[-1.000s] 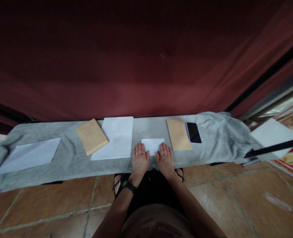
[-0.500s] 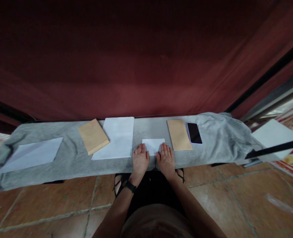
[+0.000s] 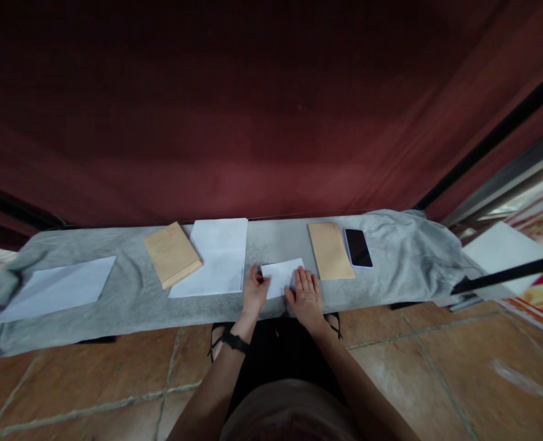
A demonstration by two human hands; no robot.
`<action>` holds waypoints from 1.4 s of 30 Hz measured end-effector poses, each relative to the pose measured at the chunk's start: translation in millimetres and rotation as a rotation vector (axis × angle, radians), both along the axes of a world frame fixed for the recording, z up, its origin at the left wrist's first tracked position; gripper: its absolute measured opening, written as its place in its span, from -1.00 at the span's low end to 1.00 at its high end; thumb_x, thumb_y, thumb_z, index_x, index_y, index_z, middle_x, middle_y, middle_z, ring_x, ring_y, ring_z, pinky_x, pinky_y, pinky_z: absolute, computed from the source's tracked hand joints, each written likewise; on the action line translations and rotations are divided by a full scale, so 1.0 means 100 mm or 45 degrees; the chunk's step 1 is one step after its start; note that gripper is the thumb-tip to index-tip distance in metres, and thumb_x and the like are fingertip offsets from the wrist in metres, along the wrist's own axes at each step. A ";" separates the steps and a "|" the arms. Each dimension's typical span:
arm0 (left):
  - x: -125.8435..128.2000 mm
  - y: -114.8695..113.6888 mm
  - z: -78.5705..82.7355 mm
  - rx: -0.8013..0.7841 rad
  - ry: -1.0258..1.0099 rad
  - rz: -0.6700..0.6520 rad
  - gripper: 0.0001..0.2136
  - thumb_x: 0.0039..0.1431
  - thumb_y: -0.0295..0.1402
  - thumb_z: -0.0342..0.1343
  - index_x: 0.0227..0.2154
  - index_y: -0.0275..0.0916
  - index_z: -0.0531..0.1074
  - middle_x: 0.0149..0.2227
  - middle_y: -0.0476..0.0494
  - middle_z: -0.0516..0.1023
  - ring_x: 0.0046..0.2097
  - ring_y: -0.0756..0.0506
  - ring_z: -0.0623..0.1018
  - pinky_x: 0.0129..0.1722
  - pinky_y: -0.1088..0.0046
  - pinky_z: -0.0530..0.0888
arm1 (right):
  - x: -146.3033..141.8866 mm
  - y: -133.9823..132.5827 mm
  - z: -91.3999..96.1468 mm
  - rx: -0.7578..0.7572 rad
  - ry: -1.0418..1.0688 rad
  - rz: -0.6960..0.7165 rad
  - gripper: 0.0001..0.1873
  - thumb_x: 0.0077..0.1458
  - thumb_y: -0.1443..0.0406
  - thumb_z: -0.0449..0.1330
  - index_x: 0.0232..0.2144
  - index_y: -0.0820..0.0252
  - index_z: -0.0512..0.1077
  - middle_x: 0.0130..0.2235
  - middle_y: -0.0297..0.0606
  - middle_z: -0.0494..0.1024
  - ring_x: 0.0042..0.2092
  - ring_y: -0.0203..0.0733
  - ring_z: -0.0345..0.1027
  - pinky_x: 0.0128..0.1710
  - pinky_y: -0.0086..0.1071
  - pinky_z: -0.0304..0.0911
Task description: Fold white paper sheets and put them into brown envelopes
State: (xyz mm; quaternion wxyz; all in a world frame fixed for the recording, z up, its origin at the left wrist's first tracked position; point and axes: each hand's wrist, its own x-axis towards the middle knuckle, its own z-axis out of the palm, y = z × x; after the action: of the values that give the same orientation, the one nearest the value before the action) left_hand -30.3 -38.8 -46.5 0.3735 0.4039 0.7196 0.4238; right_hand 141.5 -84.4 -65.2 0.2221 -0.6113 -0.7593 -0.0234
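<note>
A small white piece of paper [image 3: 281,275] lies slightly turned on the grey cloth in front of me; whether it is folded I cannot tell. At its left edge my left hand [image 3: 254,294] has its fingers curled and its thumb on the paper, pinching that edge. My right hand [image 3: 307,300] rests flat over the paper's right side, fingers stretched forward and thumb out. Right of it lies a brown envelope [image 3: 330,251], with a phone [image 3: 358,248] beside that, dark screen up. To the left, larger white sheets [image 3: 218,257] lie partly under a stack of brown envelopes [image 3: 172,254].
A grey cloth [image 3: 133,294] covers the long narrow bench. Another white sheet [image 3: 62,288] lies at its far left. A dark red curtain [image 3: 271,153] hangs behind. At the right are a black bar [image 3: 510,274] and a white sheet [image 3: 505,251].
My left hand has gone from lying flat to fingers curled at the paper's left edge. The paper has turned slightly and its left side sits nearer me. My right hand stays flat.
</note>
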 end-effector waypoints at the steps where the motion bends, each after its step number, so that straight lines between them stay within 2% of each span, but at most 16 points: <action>1: 0.00 0.00 0.00 0.000 -0.085 0.029 -0.37 -0.04 -0.46 0.23 0.17 -0.28 0.32 -0.45 0.05 0.49 -0.39 -0.06 0.52 -0.28 0.40 0.45 | 0.01 -0.01 0.01 -0.009 -0.005 0.022 -0.33 0.36 0.09 -0.01 0.33 0.43 0.12 0.35 0.12 0.18 0.36 0.09 0.04 0.35 0.05 -0.11; 7: 0.03 -0.06 0.11 0.030 -0.319 0.014 -0.44 -0.07 -0.46 0.16 0.10 -0.29 0.41 -0.45 0.04 0.51 -0.46 0.01 0.49 -0.42 0.51 0.40 | 0.07 -0.03 0.05 -0.108 -0.017 0.169 -0.17 0.28 -0.02 0.07 0.36 0.44 0.05 0.37 0.14 0.13 0.38 0.10 0.02 0.37 0.06 -0.16; 11: 0.09 -0.12 0.26 0.068 -0.587 -0.013 -0.47 -0.13 -0.40 0.21 0.02 -0.28 0.48 -0.45 0.02 0.53 -0.48 0.03 0.47 -0.47 0.54 0.34 | 0.02 -0.01 0.07 -0.142 0.035 0.159 -0.31 0.30 0.11 0.05 0.34 0.38 0.11 0.34 0.07 0.22 0.35 0.05 0.08 0.36 0.03 -0.09; 14: 0.13 -0.13 0.36 0.085 -0.682 -0.036 -0.52 -0.16 -0.38 0.24 -0.06 -0.26 0.52 -0.47 0.03 0.53 -0.49 0.05 0.45 -0.48 0.55 0.32 | -0.04 0.02 0.11 -0.139 0.070 0.140 -0.39 0.28 0.26 0.01 0.33 0.34 0.16 0.33 0.01 0.25 0.33 0.01 0.13 0.35 -0.01 -0.05; 20: 0.16 -0.11 0.43 0.111 -0.733 0.022 -0.58 -0.20 -0.38 0.25 -0.15 -0.25 0.54 -0.48 0.04 0.53 -0.48 0.03 0.46 -0.46 0.53 0.34 | -0.10 0.03 0.21 -0.179 0.083 0.274 -0.17 0.07 0.35 0.09 0.37 0.46 0.01 0.40 0.07 0.06 0.38 0.03 0.01 0.35 -0.04 -0.02; 23: 0.17 -0.10 0.44 0.099 -0.786 0.012 -0.57 -0.18 -0.38 0.27 -0.13 -0.27 0.52 -0.43 0.00 0.57 -0.45 0.03 0.48 -0.45 0.53 0.37 | -0.11 0.05 0.24 -0.178 0.102 0.229 -0.22 0.09 0.38 0.07 0.36 0.44 0.05 0.37 0.06 0.14 0.34 0.03 0.10 0.34 -0.06 0.04; 25: 0.18 -0.10 0.46 0.111 -0.816 0.013 -0.57 -0.10 -0.32 0.26 -0.08 -0.27 0.50 -0.36 -0.08 0.61 -0.38 -0.02 0.55 -0.41 0.50 0.43 | -0.11 0.07 0.25 -0.174 0.170 0.180 -0.27 0.11 0.43 0.02 0.35 0.37 0.10 0.34 0.02 0.24 0.30 -0.01 0.18 0.31 -0.10 0.11; 27: 0.18 -0.10 0.46 0.117 -0.842 0.020 -0.58 0.06 -0.19 0.19 -0.02 -0.26 0.47 -0.25 -0.17 0.63 -0.26 -0.09 0.61 -0.32 0.44 0.51 | -0.11 0.11 0.28 -0.177 0.360 0.148 -0.32 0.16 0.44 -0.04 0.34 0.29 0.15 0.30 -0.05 0.32 0.28 -0.07 0.23 0.28 -0.16 0.17; 29: 0.18 -0.11 0.44 0.076 -0.855 0.026 -0.59 0.18 -0.13 0.09 0.01 -0.24 0.44 -0.14 -0.23 0.62 -0.12 -0.13 0.62 -0.22 0.37 0.55 | -0.11 0.15 0.33 -0.211 0.676 0.130 -0.42 0.25 0.38 -0.09 0.30 0.23 0.23 0.25 -0.11 0.39 0.24 -0.11 0.29 0.24 -0.20 0.23; 31: 0.19 -0.13 0.38 -0.002 -0.830 0.021 -0.61 0.20 -0.18 0.12 0.05 -0.22 0.41 -0.06 -0.27 0.59 -0.04 -0.14 0.60 -0.15 0.35 0.56 | -0.13 0.19 0.38 -0.270 1.046 0.093 -0.51 0.32 0.25 -0.12 0.19 0.23 0.36 0.15 -0.12 0.50 0.16 -0.10 0.39 0.18 -0.22 0.30; 33: 0.21 -0.16 0.32 -0.059 -0.787 -0.011 -0.55 0.16 -0.28 0.20 0.11 -0.20 0.36 -0.02 -0.27 0.57 -0.02 -0.13 0.59 -0.12 0.35 0.56 | -0.17 0.24 0.43 -0.329 1.383 0.019 -0.50 0.34 0.12 -0.10 0.05 0.27 0.47 0.00 -0.08 0.61 0.04 -0.06 0.49 0.08 -0.21 0.38; 35: 0.25 -0.20 0.25 -0.079 -0.764 -0.057 -0.45 0.12 -0.32 0.26 0.18 -0.19 0.31 -0.05 -0.24 0.58 -0.05 -0.12 0.59 -0.11 0.34 0.55 | -0.21 0.27 0.46 -0.385 1.648 -0.063 -0.47 0.31 0.05 -0.06 -0.05 0.32 0.50 -0.12 -0.05 0.65 -0.07 -0.02 0.54 -0.04 -0.22 0.44; 38: 0.29 -0.22 0.18 -0.056 -0.767 -0.072 -0.33 0.03 -0.36 0.32 0.23 -0.19 0.25 -0.20 -0.14 0.59 -0.17 -0.09 0.61 -0.17 0.36 0.55 | -0.23 0.27 0.44 -0.475 1.901 -0.136 -0.47 0.22 -0.02 0.05 -0.12 0.32 0.51 -0.19 -0.07 0.66 -0.14 -0.02 0.54 -0.15 -0.25 0.45; 42: 0.22 -0.18 0.13 0.028 -0.664 -0.063 -0.24 -0.06 -0.49 0.28 0.26 -0.21 0.21 -0.40 0.03 0.53 -0.36 -0.02 0.55 -0.31 0.46 0.50 | -0.16 0.26 0.34 -0.467 1.954 -0.246 -0.53 0.05 -0.02 0.21 -0.17 0.22 0.50 -0.22 -0.16 0.64 -0.15 -0.06 0.51 -0.18 -0.30 0.41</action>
State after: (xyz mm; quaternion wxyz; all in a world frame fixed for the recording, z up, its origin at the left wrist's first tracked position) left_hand -8.6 -56.4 -33.4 0.5522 0.3026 0.5843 0.5120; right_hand 125.7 -58.5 -30.8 0.5759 -0.5468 -0.3296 0.5106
